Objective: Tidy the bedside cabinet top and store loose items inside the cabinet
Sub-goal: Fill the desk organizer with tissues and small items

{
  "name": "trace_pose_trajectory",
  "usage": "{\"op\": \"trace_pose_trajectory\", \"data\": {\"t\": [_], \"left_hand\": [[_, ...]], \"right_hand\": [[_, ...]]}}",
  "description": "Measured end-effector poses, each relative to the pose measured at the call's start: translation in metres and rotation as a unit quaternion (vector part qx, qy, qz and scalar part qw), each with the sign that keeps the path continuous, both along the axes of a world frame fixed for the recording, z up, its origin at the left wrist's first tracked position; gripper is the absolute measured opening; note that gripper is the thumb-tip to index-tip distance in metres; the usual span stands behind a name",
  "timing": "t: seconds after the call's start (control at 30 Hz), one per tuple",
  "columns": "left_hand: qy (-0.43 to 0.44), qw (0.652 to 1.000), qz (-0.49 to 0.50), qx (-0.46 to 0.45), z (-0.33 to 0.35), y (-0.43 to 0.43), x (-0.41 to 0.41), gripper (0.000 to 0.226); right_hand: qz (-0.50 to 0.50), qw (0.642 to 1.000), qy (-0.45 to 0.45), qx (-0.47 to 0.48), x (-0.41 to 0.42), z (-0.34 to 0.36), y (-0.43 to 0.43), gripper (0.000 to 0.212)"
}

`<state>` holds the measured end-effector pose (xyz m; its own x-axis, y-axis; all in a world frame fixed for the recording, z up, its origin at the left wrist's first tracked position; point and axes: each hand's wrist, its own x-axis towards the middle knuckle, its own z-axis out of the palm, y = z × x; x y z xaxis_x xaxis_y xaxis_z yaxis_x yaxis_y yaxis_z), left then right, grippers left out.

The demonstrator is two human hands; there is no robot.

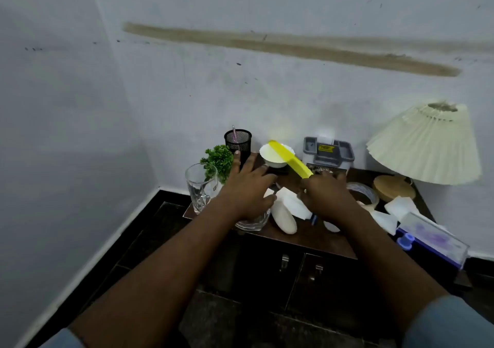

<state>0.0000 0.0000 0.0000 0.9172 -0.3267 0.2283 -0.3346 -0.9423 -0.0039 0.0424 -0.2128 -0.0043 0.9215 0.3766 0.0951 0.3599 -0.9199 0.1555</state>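
Cabinet (267, 281), dark brown with two shut doors, stood in the corner, its surface (320, 240) crowded beside a pleated lamp (427, 144). My left hand (246, 187) hovered, fingers (236, 162) spread; my right hand (328, 198) gripped a yellow comb (291, 158) over a white bowl (267, 152).

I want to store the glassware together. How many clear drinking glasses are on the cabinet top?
2. A tall glass stands at the left edge beside the green plant; a shorter glass sits under the left hand. Others may be hidden.
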Motion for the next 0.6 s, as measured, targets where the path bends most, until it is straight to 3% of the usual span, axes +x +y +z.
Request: {"op": "trace_pose_trajectory", "data": {"t": [0.2, 0.43, 0.6], "left_hand": [[0.047, 0.998, -0.028, 0.043, -0.022, -0.020, 0.006, 0.052], [0.014, 0.996, -0.028, 0.078, -0.031, -0.028, 0.013, 0.042], [-0.025, 0.998, -0.004, 0.049, -0.025, -0.028, 0.015, 0.042]], "right_hand": [[-0.014, 0.999, 0.031, -0.027, 0.003, -0.022, 0.015, 0.039], [-0.019, 0.997, 0.067, 0.026, 0.008, -0.033, 0.029, 0.026], [-0.056, 0.991, 0.053, 0.106, 0.008, -0.024, 0.025, 0.017]]}}
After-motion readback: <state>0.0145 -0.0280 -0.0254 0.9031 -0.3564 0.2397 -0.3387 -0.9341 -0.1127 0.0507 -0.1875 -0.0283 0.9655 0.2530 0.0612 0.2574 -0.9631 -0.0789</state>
